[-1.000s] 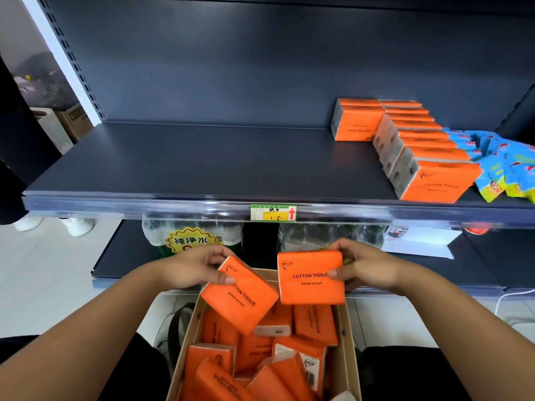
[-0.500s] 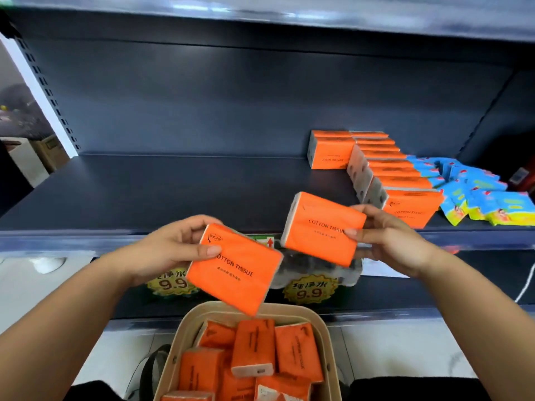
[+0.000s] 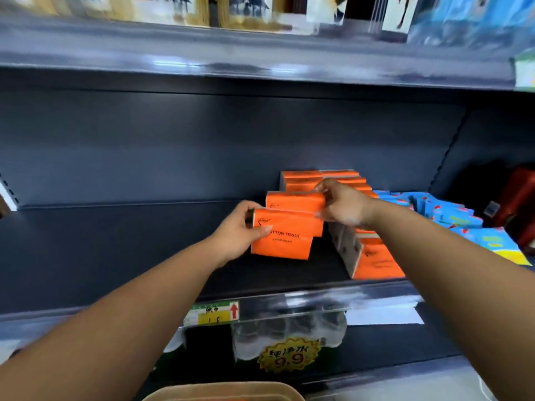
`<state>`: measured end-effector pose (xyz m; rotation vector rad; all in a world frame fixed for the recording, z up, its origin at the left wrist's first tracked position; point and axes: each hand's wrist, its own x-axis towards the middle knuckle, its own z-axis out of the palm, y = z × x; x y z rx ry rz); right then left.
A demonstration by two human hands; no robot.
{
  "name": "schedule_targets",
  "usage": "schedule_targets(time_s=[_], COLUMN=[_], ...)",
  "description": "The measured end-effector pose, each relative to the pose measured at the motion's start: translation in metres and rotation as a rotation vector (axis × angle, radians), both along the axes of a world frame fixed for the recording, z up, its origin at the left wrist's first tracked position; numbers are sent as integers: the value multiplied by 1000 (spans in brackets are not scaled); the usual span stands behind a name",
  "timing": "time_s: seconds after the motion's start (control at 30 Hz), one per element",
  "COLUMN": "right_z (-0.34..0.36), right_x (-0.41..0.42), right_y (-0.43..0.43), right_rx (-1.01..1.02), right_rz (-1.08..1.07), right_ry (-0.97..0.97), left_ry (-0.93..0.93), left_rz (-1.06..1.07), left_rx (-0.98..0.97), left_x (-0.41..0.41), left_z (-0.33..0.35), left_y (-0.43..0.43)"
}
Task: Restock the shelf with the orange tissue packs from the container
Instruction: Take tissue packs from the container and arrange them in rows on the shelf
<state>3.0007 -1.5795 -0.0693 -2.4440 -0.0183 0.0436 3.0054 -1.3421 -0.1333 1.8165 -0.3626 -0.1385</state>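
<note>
Two tissue packs are held over the shelf (image 3: 115, 256), right of its centre, one directly behind the other. The nearer pack (image 3: 282, 243) is gripped at its left end by the left hand (image 3: 236, 233). The farther pack (image 3: 292, 201) is pinched at its right end by the right hand (image 3: 343, 205). Whether either rests on the shelf cannot be told. Just to the right, a row of packs (image 3: 376, 260) runs from the front edge toward the back wall. One further pack (image 3: 301, 179) is set left of the row's rear end. Packets (image 3: 463, 218) are laid right of the row. A price tag (image 3: 212, 314) is fixed to the front edge. Bottles (image 3: 289, 328) are stored on the lower shelf (image 3: 390, 342) beneath. The container (image 3: 225, 390) is placed below, in front.
</note>
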Motion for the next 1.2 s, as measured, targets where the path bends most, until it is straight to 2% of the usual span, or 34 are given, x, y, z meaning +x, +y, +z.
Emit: schedule_targets(time_s=[0.1,0.17,0.4,0.5,0.57,0.7,0.8,0.9,1.2], right_z=[1,2,2,-7,-16,-26,-27,-25,-28], right_x=[17,25,52,56,57,59,57,58,58], right_y=[-1,3,0,0,3,9,11,10,16], right_rx=[-298,-401,-422,-596,-742,-836,-893,-986,-1107], right_rz=[5,13,18,77,102,35,-40,-86,-94], right_ry=[12,54,42,116,89,-35,-50,-66,-120], left_ry=[-20,-16,-75,-105,-86,-34,-81,-50,7], left_rz=[21,50,127,192,198,124,156,210,134], left_rx=[106,130,103,59,14,94,110,168,306], left_x=[25,34,59,63,65,69,73,77,90], left_z=[-13,-16,-23,-26,-29,-37,-40,-42,-39], left_y=[-21,-31,-66,-79,-87,-101,-111,-113,-97])
